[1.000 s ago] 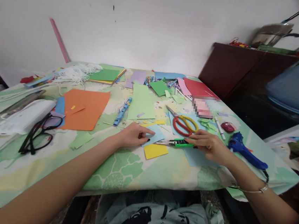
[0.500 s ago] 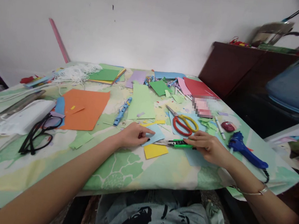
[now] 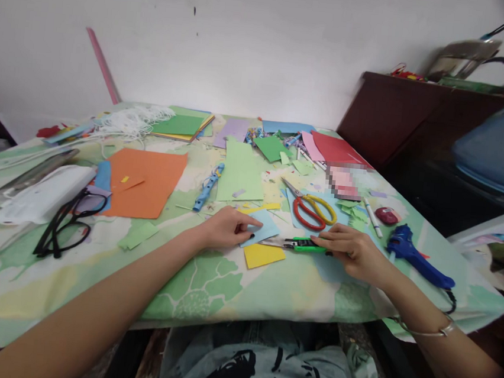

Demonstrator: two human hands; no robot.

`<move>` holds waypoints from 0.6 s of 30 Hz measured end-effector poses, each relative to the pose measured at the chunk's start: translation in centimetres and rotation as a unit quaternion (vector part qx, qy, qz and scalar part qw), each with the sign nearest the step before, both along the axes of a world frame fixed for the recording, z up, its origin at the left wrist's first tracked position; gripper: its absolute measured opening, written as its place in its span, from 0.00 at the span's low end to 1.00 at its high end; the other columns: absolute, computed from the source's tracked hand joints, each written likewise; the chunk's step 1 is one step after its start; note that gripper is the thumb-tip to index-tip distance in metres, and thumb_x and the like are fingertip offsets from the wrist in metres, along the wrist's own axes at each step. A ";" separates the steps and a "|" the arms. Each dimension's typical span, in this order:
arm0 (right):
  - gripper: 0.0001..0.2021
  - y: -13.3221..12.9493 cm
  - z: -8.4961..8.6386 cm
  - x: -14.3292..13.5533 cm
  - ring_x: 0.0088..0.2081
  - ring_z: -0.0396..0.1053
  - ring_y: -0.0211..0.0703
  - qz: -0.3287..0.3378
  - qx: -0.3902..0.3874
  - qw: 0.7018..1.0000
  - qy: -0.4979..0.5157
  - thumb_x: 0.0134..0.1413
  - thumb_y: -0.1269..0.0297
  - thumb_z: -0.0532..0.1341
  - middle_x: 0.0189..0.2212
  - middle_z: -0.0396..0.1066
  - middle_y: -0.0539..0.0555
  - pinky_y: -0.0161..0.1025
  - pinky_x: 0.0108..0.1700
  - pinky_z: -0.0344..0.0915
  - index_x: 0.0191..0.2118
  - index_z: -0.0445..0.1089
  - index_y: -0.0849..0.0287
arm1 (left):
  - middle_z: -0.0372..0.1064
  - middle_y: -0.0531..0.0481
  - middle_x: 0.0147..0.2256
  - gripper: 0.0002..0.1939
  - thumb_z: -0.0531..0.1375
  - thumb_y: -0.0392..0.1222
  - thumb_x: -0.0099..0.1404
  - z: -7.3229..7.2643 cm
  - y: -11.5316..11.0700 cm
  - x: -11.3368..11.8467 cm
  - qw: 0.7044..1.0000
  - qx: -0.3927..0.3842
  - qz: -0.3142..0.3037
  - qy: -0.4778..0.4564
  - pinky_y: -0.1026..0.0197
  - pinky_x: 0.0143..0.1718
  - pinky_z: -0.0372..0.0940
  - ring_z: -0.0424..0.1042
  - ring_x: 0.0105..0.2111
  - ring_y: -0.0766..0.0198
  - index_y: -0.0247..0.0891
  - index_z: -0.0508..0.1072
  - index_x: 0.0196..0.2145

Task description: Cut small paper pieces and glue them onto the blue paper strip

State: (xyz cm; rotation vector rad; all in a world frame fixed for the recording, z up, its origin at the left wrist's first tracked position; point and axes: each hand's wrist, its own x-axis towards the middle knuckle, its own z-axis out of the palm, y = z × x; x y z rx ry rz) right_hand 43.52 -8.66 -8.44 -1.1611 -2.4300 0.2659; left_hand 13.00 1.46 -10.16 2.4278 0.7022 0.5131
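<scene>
My left hand (image 3: 227,227) presses a small light blue paper (image 3: 262,228) down on the table. Its index finger and thumb rest on the sheet while the other fingers curl in. A green utility knife (image 3: 306,245) lies flat in the grip of my right hand (image 3: 355,253), its blade pointing left and reaching the blue paper's right edge. Under and in front of that sheet, a yellow paper (image 3: 264,256) sticks out. Just behind the knife lie scissors (image 3: 309,209) with one red and one yellow handle, on more light blue paper.
A blue glue gun (image 3: 419,258) lies at the right edge, near a dark red round object (image 3: 385,215) and a white pen (image 3: 373,217). On the left are black glasses (image 3: 68,219), a white power strip (image 3: 46,193) and orange paper (image 3: 145,182). Green paper (image 3: 241,173) lies farther back.
The whole view has shifted slightly. Both hands, the knife and the papers keep nearly the same places relative to each other.
</scene>
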 end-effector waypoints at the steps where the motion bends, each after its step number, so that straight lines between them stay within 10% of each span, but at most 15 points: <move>1: 0.22 -0.1 0.0 0.0 0.39 0.66 0.47 -0.001 0.000 1.000 0.001 0.52 0.78 0.51 0.39 0.73 0.56 0.46 0.39 0.68 0.51 0.68 0.53 | 0.66 0.54 0.19 0.17 0.56 0.33 0.55 0.0 0.0 0.0 1.000 0.000 0.000 0.000 0.69 0.22 0.56 0.60 0.17 0.73 0.35 0.74 0.43; 18: 0.22 -0.2 0.0 -0.3 0.40 0.65 0.46 -0.004 0.000 1.000 0.012 0.52 0.81 0.51 0.39 0.73 0.57 0.45 0.39 0.67 0.50 0.69 0.56 | 0.66 0.54 0.19 0.17 0.55 0.34 0.55 0.0 0.0 0.0 1.000 -0.006 0.001 0.009 0.69 0.22 0.56 0.60 0.18 0.73 0.35 0.74 0.43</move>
